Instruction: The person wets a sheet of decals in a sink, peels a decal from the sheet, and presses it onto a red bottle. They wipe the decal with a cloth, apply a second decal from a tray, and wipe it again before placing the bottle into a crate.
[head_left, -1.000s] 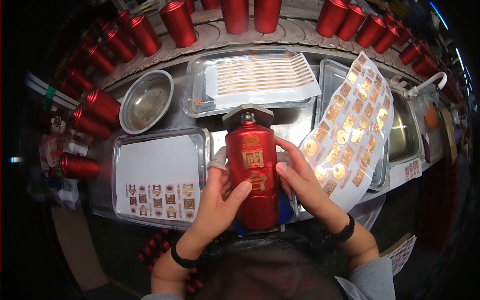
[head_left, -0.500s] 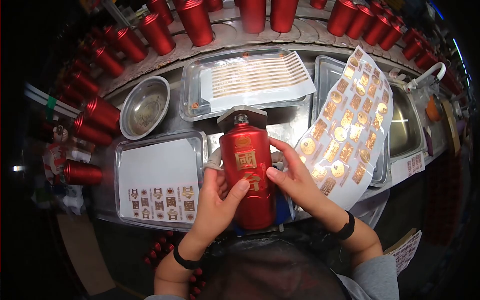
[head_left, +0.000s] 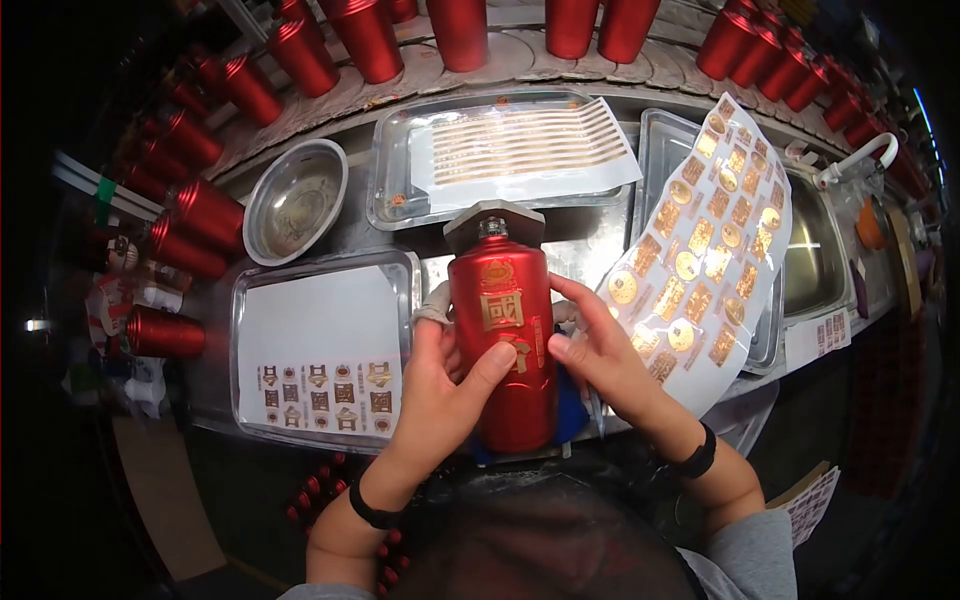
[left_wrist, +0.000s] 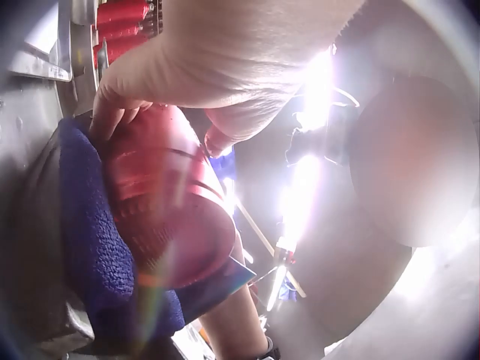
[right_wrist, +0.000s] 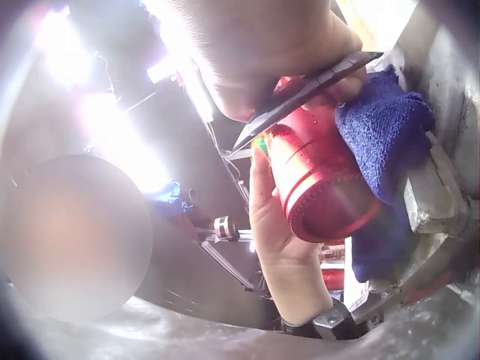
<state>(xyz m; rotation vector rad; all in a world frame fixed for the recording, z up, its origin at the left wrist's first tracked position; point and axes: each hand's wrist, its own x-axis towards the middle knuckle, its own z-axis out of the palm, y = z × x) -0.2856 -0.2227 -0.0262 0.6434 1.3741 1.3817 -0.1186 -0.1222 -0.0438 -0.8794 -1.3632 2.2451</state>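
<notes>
The red bottle [head_left: 517, 410] leans over the near edge of the worktop [head_left: 580, 250], against a blue cloth [right_wrist: 386, 127], its neck towards the far side. The left hand [head_left: 450, 392] grips its left side, thumb across the gold lettering. The right hand [head_left: 612, 372] clasps the right side, seemingly with a dark blade [right_wrist: 307, 97] tucked in it. Printed sheets lie left [head_left: 315, 320], far [head_left: 520, 150] and right [head_left: 700, 250].

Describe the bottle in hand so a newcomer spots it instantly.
At the metal bench, look along the near edge, between the tray at left and the long gold-emblem sheet at right. There, the left hand and right hand hold a red bottle. Unlike the plain-looking red vessels beyond the bench, it shows large gold characters on its front.
</notes>
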